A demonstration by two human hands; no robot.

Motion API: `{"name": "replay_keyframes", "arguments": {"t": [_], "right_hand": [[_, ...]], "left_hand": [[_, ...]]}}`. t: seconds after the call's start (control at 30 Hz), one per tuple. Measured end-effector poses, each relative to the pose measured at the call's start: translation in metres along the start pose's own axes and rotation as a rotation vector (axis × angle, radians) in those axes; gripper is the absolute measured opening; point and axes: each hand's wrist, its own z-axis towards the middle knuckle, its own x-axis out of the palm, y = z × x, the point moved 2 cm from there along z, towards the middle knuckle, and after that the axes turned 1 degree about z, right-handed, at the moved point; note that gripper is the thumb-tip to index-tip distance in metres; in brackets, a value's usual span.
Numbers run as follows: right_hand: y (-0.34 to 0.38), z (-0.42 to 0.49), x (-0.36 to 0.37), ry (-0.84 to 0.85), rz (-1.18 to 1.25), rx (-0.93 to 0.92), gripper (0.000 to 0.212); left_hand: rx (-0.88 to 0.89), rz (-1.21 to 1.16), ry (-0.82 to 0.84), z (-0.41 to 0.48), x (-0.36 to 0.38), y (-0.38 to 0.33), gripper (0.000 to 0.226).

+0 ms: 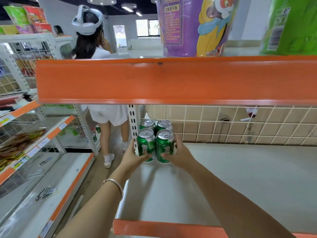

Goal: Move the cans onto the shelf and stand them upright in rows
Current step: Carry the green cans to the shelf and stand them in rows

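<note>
— Green cans, four of them, all upright with their long axes vertical and pull tabs facing up: front-left can, front-right can, back-left can and back-right can. They form two rows of two, packed side by side.

— Where do they stand?

— At the far left corner of the pale shelf, just beside a white slotted post and near the wire grid at the back.

— And the hands?

— Both arms reach forward, nearly straight. The left hand grips the front-left can from its left side, fingers curled around the lower body; a bracelet sits on that wrist. The right hand grips the front-right can from its right, fingers curled across its lower front.

— The room?

— A shop aisle. An orange upper shelf edge crosses overhead, carrying a purple tub and a green packet. To the left, another person in white faces away, wearing a white headset.
</note>
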Motion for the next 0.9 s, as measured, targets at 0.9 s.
{"name": "replay_keyframes", "arguments": {"t": [0.9], "right_hand": [[-0.035,-0.244,-0.257,-0.583,-0.092,0.306,0.047]], "left_hand": [[0.393,0.216,0.571,-0.124,0.298,-0.124,0.065]]}}
